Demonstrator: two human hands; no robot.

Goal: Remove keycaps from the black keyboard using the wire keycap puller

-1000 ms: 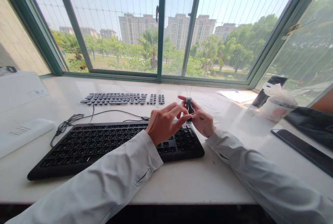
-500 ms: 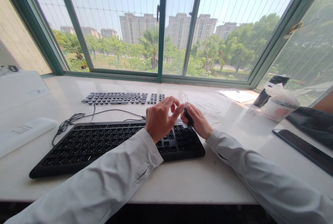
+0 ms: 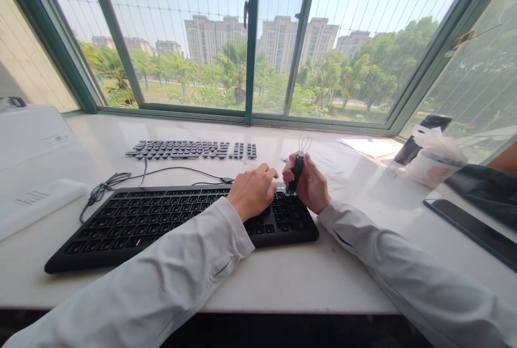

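Note:
My right hand is closed around the black handle of a wire keycap puller. The puller stands upright, its thin wire loops pointing up above my fingers. To its left, my left hand hovers over the right part of a black keyboard, fingers bent with a gap between thumb and forefinger; I see nothing held there. Most key sockets of the keyboard are bare. Behind it, the dark keycaps lie on the table in rows that follow a keyboard layout. My left hand and sleeve hide part of the keyboard.
A coiled cable lies behind the keyboard's left end. A white box and a flat white object are at left. On the right are a phone, a plastic bag with a cup, paper and black fabric.
My left hand has drawn back from the puller and dropped toward the keyboard. My right hand has turned the puller more upright, with its wires now further right.

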